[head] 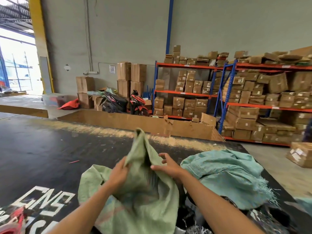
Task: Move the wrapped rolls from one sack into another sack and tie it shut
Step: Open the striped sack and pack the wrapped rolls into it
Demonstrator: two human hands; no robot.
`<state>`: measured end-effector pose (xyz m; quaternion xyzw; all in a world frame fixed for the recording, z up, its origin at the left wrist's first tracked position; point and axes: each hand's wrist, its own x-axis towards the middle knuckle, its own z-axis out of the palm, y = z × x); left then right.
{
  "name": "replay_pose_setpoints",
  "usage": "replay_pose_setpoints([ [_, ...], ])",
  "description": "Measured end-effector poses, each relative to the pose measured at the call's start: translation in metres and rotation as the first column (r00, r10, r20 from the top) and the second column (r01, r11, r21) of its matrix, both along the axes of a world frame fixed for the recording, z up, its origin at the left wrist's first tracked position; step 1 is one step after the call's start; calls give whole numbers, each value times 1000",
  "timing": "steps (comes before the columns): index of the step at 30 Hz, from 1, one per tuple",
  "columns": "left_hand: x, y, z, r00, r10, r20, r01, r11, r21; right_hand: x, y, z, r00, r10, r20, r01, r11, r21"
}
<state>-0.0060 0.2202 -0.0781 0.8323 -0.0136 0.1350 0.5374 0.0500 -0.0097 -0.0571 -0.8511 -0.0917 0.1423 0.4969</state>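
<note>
Head view: pale green sack (135,205) on a black table (42,149), left hand (119,174) gripping its gathered neck, right hand (167,166) with fingers spread loosely against the sack's fabric, teal sack (228,174) just right, touching it.

1. Sacks: two. One green sack (138,196) at the near edge of the black table (42,149); one teal sack (226,176) beside it toward the right edge.
2. Hands: two. Left hand (120,174) and right hand (167,166), both on the green sack.
3. Motorbikes: two. One black (113,102), one red (138,103), parked at the far wall.
4. Racks: two. Near rack (270,105) and far rack (184,93), each with three orange shelves visible, all loaded with boxes; box count cannot be told.
5. Stacked cartons at the wall: six visible, tall stack (131,78) four, low stack (84,92) two.
6. Clear tubs: one (54,99).
</note>
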Motion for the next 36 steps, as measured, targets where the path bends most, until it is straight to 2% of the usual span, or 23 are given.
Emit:
replay_pose_setpoints([
  [2, -3, -3, 32, 997, 73, 7, -70, 978, -198, 4, -2, -13, 995, 71, 69, -51, 963, -265],
  [3, -2, -2, 46, 994, 104, 39, -93, 971, -222, 7, -3, -20, 994, 55, 96, -15, 928, -374],
  [5, 5, 10, 65, 973, 200, 114, -170, 958, -232, 13, -2, -25, 992, -84, 100, 119, 894, -432],
  [7, 14, 28, 76, 936, 320, 150, -272, 923, -271, 21, -3, -17, 965, -226, 132, 257, 914, -314],
  [9, 17, 50, 84, 879, 449, 160, -411, 884, -224, 27, -1, 7, 918, -356, 176, 364, 932, -9],
  [10, 16, 61, 86, 846, 508, 165, -480, 858, -184, 28, 1, 26, 902, -401, 162, 373, 910, 180],
  [12, 14, 84, 84, 782, 596, 184, -585, 803, -114, 32, 8, 68, 912, -393, 119, 300, 836, 459],
  [13, 11, 93, 80, 764, 617, 188, -616, 784, -69, 35, 12, 88, 925, -354, 140, 234, 818, 525],
  [15, 5, 108, 75, 746, 639, 186, -653, 757, 16, 41, 20, 121, 908, -327, 261, 152, 839, 523],
  [17, 2, 117, 76, 760, 630, 161, -638, 770, -1, 49, 23, 137, 863, -379, 335, 181, 850, 495],
  [19, 4, 121, 83, 779, 623, 76, -620, 782, -64, 54, 25, 140, 836, -413, 361, 225, 859, 461],
  [22, 6, 123, 97, 795, 605, -36, -592, 763, -260, 54, 30, 136, 870, -376, 319, 242, 889, 388],
  [24, 6, 123, 102, 866, 479, -140, -494, 781, -381, 39, 34, 135, 889, -334, 315, 181, 885, 429],
  [26, 8, 127, 103, 933, 274, -236, -346, 861, -371, 16, 42, 139, 895, -223, 387, 8, 874, 486],
  [29, 10, 117, 108, 935, 27, -353, -159, 923, -350, -8, 59, 138, 917, 60, 393, -247, 861, 444],
  [31, 11, 100, 113, 965, 70, -254, -161, 921, -356, -17, 68, 130, 903, 326, 280, -423, 791, 443],
  [33, 13, 87, 113, 971, 183, -155, -237, 829, -507, -19, 68, 119, 874, 454, 172, -473, 720, 507],
  [34, 13, 83, 113, 968, 215, -129, -249, 759, -602, -20, 64, 114, 903, 393, 173, -421, 735, 532],
  [35, 12, 81, 115, 966, 238, -104, -245, 695, -676, -16, 58, 108, 952, 226, 205, -303, 772, 558],
  [36, 11, 81, 116, 960, 264, -90, -245, 650, -719, -14, 51, 101, 968, -12, 250, -137, 809, 572],
])
